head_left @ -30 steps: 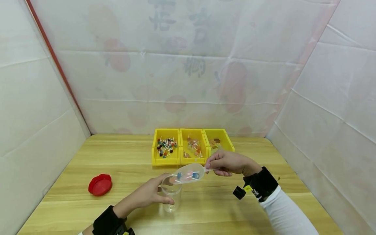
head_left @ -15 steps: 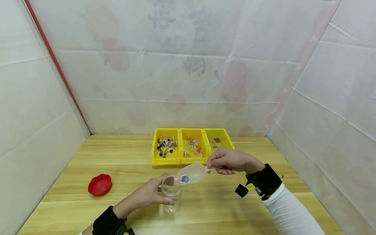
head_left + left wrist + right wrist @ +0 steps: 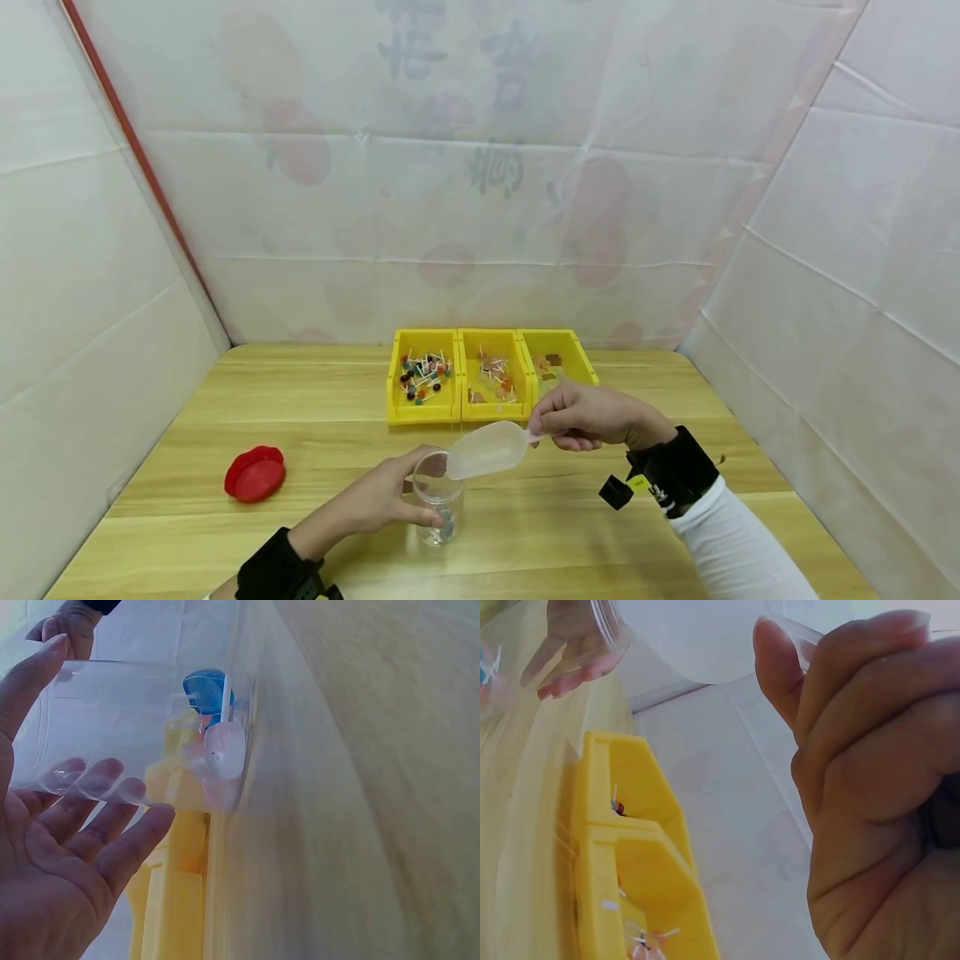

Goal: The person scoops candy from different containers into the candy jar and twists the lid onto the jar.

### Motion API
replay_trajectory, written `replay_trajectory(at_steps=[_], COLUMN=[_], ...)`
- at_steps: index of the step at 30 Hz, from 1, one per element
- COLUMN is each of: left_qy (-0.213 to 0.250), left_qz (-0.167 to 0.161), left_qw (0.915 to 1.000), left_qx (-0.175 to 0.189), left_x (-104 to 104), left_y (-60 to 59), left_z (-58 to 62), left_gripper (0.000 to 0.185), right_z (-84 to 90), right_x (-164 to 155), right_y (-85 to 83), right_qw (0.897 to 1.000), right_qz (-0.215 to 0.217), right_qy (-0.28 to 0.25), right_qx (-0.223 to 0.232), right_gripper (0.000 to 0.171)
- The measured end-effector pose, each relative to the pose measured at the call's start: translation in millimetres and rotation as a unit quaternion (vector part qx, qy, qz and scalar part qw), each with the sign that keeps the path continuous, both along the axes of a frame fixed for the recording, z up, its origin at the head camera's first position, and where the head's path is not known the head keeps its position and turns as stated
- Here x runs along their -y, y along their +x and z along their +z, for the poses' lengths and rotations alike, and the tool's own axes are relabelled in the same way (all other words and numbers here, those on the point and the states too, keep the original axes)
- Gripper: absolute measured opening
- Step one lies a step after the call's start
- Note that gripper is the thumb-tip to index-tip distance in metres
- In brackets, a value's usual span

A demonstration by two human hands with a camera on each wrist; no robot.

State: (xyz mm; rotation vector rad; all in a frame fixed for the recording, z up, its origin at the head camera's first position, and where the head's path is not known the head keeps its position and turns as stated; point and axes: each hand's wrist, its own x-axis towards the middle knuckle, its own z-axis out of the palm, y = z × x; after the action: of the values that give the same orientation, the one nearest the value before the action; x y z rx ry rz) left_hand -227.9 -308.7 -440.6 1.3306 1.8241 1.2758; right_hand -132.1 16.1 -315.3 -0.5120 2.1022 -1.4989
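Clear jar (image 3: 446, 498) stands upright toward the near edge of the table (image 3: 337, 450), left hand (image 3: 384, 498) clasped round it, right hand (image 3: 594, 417) pinching a scoop (image 3: 489, 451) that reaches its mouth; likely light, stiff, slippery, best gripped mid-body.

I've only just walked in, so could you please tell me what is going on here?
A person's left hand holds a jar upright on the table, while the right hand grips a scoop with its tip at the jar's mouth. The scoop looks empty, and lollipops lie at the bottom of the jar. The red lid is off.
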Motion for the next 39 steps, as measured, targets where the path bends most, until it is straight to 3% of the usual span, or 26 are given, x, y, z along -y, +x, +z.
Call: replay_trajectory(at_steps=[6, 18, 29, 34, 39], left_qy=[0.012, -0.008, -0.006, -0.001, 0.020], left_qz=[-0.012, -0.016, -0.048, -0.051, -0.035], left_qw=[0.9999, 0.9997, 0.9988, 0.9986, 0.9988], left_qx=[-0.004, -0.014, -0.005, -0.012, -0.027], left_x=[-1, -2, 0, 4, 8], left_y=[-0.5, 0.1, -2.2, -7.6, -17.0], left_z=[-0.5, -0.3, -2.3, 1.2, 7.6], left_gripper=[0.071, 0.066, 0.086, 0.092, 0.087], right_z=[-9.4, -32.4, -43.7, -46.2, -45.8], right_x=[-4, -21, -29, -32, -34], right_y=[1.8, 7.0, 9.2, 8.9, 8.9], right_qw=[0.999, 0.993, 0.985, 0.982, 0.977], right_qz=[0.002, -0.045, -0.101, -0.124, -0.161], right_qy=[-0.045, -0.109, -0.136, -0.139, -0.138], right_qx=[-0.005, -0.017, -0.027, -0.029, -0.015], right_gripper=[0.032, 0.032, 0.028, 0.029, 0.035])
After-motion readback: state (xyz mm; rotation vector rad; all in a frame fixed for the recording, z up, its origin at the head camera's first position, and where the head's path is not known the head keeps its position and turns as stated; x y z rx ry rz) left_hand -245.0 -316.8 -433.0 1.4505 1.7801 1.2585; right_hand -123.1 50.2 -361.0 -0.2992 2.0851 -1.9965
